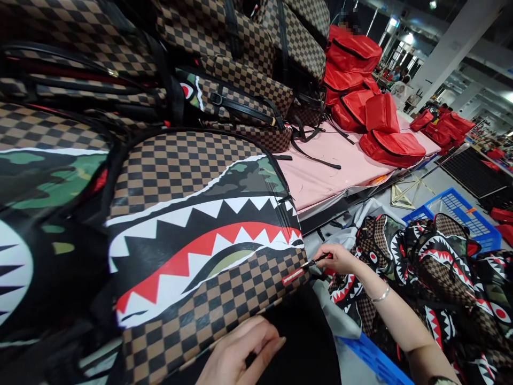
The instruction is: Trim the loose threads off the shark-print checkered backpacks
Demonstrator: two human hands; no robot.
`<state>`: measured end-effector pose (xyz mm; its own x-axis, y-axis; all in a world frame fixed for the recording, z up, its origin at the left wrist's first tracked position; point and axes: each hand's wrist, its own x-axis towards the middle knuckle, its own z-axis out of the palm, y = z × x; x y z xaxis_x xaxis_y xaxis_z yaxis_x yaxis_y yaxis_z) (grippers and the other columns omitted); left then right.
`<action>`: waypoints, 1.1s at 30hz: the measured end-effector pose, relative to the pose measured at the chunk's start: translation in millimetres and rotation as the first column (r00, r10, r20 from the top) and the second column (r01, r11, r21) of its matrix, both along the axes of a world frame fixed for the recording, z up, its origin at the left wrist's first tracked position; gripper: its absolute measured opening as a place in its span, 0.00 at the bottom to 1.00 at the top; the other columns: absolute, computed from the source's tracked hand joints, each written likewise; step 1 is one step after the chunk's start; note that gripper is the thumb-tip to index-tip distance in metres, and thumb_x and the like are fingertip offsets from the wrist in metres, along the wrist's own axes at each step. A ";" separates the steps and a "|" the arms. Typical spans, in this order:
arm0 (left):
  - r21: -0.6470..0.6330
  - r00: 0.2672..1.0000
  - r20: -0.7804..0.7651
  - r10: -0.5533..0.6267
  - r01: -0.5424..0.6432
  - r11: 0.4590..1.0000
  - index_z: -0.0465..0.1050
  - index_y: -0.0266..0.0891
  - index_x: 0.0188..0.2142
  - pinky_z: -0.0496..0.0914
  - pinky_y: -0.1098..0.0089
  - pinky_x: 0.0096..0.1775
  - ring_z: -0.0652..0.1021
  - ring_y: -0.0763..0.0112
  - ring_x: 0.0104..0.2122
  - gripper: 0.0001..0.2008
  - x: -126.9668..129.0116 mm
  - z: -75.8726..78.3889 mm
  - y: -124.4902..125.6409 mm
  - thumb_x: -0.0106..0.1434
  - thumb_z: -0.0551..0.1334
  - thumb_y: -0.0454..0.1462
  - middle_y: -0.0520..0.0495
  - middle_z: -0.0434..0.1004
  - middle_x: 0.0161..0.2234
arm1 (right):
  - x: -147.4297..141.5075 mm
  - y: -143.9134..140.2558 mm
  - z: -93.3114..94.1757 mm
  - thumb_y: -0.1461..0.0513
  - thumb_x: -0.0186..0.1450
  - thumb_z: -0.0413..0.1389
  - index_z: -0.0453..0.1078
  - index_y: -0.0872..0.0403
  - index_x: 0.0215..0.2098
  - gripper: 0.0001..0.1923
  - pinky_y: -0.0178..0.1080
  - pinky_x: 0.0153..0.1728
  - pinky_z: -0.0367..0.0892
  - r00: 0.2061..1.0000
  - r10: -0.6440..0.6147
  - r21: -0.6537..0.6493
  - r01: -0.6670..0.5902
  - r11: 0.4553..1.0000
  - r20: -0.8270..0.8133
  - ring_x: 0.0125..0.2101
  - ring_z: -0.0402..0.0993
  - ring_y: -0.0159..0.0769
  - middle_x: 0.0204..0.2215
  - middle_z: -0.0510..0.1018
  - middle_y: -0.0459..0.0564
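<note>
A backpack (208,214) with a brown-and-black check, a camouflage patch and a red-and-white shark mouth lies in front of me. My right hand (336,258) is closed around small dark scissors (316,261). Their tip reaches the backpack's right edge, just beside a small red label (294,276). Below the bag's lower edge is my left hand (244,350), its fingers curled and the thumb and forefinger tips close together. Whether anything thin is pinched there cannot be made out. Another shark-print backpack (44,214) lies at the left, partly cut off.
Check-patterned backpacks (240,32) are piled behind. Red bags (377,123) stand on the pink-covered table (320,171), with loose black straps nearby. At right, a blue crate (457,208) and a heap of shark-print backpacks (436,267) sit low. Other people are far off.
</note>
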<state>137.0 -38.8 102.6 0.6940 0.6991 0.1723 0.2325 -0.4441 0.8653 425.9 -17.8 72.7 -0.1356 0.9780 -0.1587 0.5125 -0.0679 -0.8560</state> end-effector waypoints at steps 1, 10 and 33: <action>0.006 1.000 -0.001 -0.016 0.016 1.000 0.64 0.40 0.24 0.63 0.77 0.24 0.69 0.76 0.22 0.10 -0.8 -2.5 0.9 0.62 0.54 0.38 0.53 0.65 0.22 | -1.0 0.6 -0.2 0.64 0.54 0.60 0.72 0.56 0.29 0.03 0.33 0.33 0.64 1.000 -0.003 0.004 0.003 1.000 0.003 0.29 0.70 0.31 0.27 0.75 0.45; -0.007 0.999 -0.017 -0.040 0.040 0.999 0.64 0.40 0.26 0.63 0.78 0.25 0.70 0.77 0.24 0.09 -5.6 -10.3 3.2 0.62 0.53 0.36 0.54 0.67 0.24 | 1.7 -2.6 1.8 0.58 0.57 0.58 0.71 0.56 0.30 0.09 0.32 0.29 0.65 1.000 0.013 -0.039 -0.014 0.999 -0.028 0.27 0.71 0.31 0.27 0.76 0.47; 0.083 0.999 0.000 -0.042 0.042 0.996 0.64 0.41 0.28 0.64 0.81 0.27 0.71 0.79 0.25 0.06 -7.7 -6.4 1.4 0.62 0.55 0.35 0.55 0.68 0.25 | -49.2 13.1 44.5 0.68 0.56 0.59 0.70 0.54 0.30 0.05 0.27 0.30 0.60 0.947 0.258 0.120 -0.283 0.951 0.193 0.28 0.69 0.27 0.27 0.74 0.42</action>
